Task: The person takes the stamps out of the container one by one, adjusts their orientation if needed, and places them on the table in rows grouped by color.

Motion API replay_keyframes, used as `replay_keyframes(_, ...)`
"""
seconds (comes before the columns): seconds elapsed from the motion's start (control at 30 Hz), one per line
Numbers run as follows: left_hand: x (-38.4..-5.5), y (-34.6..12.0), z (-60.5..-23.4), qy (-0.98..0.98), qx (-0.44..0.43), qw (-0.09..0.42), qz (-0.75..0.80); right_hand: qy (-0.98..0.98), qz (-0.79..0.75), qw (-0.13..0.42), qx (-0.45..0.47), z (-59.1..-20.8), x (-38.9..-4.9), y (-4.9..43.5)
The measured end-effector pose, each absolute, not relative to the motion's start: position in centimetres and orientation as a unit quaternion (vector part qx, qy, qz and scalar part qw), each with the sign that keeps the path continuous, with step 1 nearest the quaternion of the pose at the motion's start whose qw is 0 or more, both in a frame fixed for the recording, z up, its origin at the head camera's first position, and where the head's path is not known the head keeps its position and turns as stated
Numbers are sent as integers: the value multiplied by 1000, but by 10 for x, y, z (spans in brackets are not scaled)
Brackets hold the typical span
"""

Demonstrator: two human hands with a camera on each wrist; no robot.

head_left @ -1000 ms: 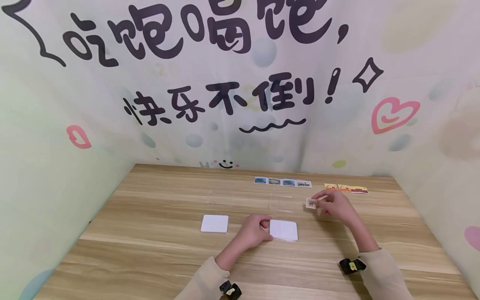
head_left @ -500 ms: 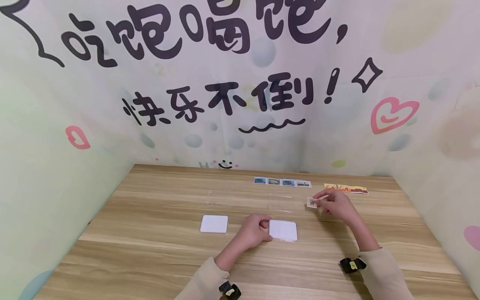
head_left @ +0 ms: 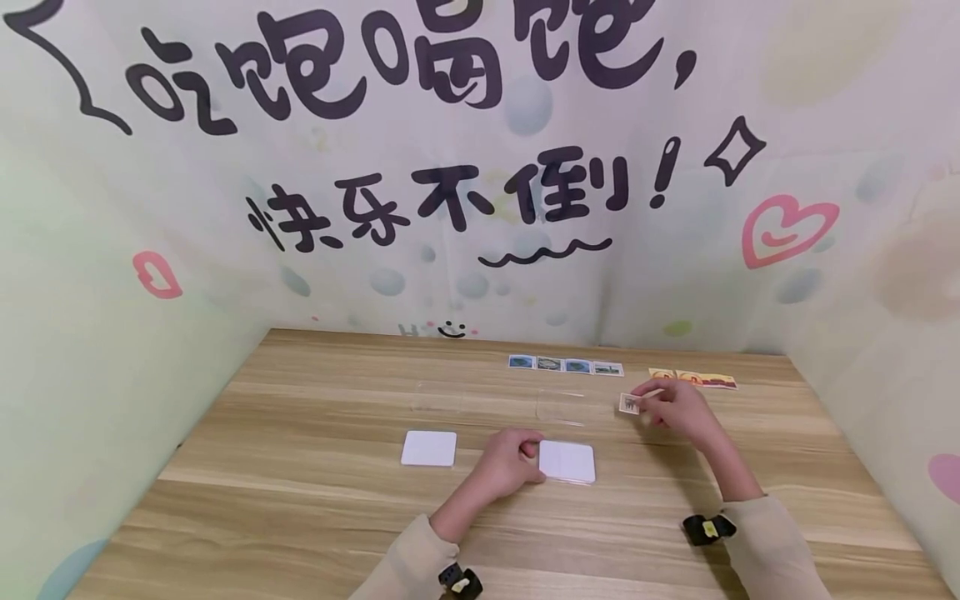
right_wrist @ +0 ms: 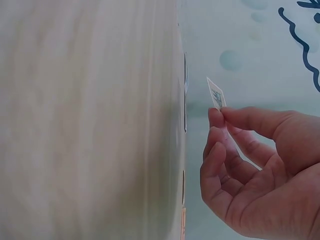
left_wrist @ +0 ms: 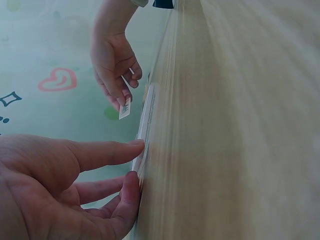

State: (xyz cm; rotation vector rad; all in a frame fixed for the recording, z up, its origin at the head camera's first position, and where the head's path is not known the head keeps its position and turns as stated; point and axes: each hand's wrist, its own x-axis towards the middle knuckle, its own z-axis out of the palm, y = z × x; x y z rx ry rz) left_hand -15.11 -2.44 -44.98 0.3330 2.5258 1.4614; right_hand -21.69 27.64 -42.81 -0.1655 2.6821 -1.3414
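Between the thumb and index finger of my right hand (head_left: 681, 412), a small white-bordered postage stamp (head_left: 629, 404) is pinched above the table; the right wrist view shows the stamp (right_wrist: 217, 94) standing up from the fingertips. My left hand (head_left: 504, 462) holds the left edge of a white card (head_left: 567, 462), which lies on a clear plastic layer. In the left wrist view the white card (left_wrist: 145, 117) is edge-on, with the left thumb and index finger against it. Another white card (head_left: 428, 448) lies to the left of that hand.
Faint clear plastic sheets (head_left: 564, 407) lie behind the white cards. A row of blue and green stamps (head_left: 551, 363) and some yellow and red stamps (head_left: 716, 381) lie near the back edge of the wooden table (head_left: 300, 517). A printed wall (head_left: 420, 283) stands behind.
My right hand with the stamp has shifted slightly to the right. The left hand stays at the card's edge, and the cards lie as before.
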Motion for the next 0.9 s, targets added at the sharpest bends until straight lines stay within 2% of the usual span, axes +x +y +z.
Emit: replay_keyframes(0.9,-150,-23,-448,855,110,103,496,886,-456,63,-58,-430,-225,285)
